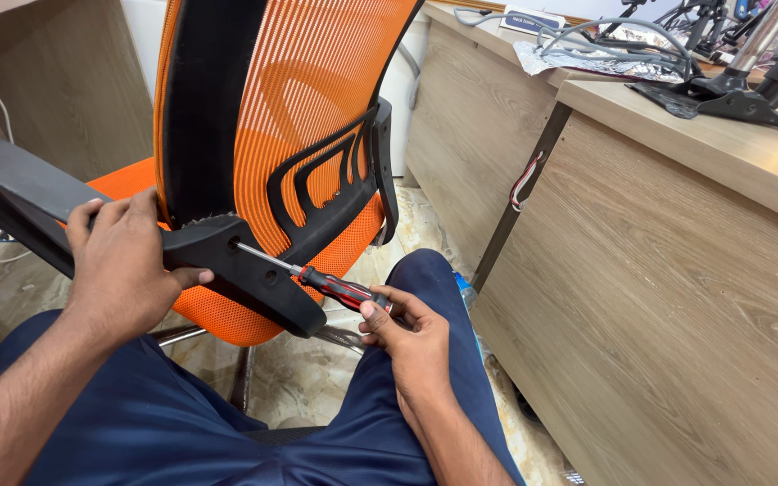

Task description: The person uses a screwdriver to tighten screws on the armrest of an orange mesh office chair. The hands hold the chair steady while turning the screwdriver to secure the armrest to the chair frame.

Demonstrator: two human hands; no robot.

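Note:
An orange mesh office chair (308,99) with a black frame stands in front of me, its back turned my way. My left hand (123,265) grips the black armrest bracket (245,270) where it joins the chair. My right hand (411,337) holds a screwdriver (339,290) with a red and black handle. Its metal shaft points up-left, and the tip sits at a hole in the bracket. My legs, in dark blue trousers, lie below both hands.
A wooden desk (677,252) stands close on the right, with grey cables (605,40), foil and black stands on top. Another wooden panel (56,81) is at the back left. The floor (308,378) is marbled tile. A red and white wire (526,180) hangs at the desk's corner.

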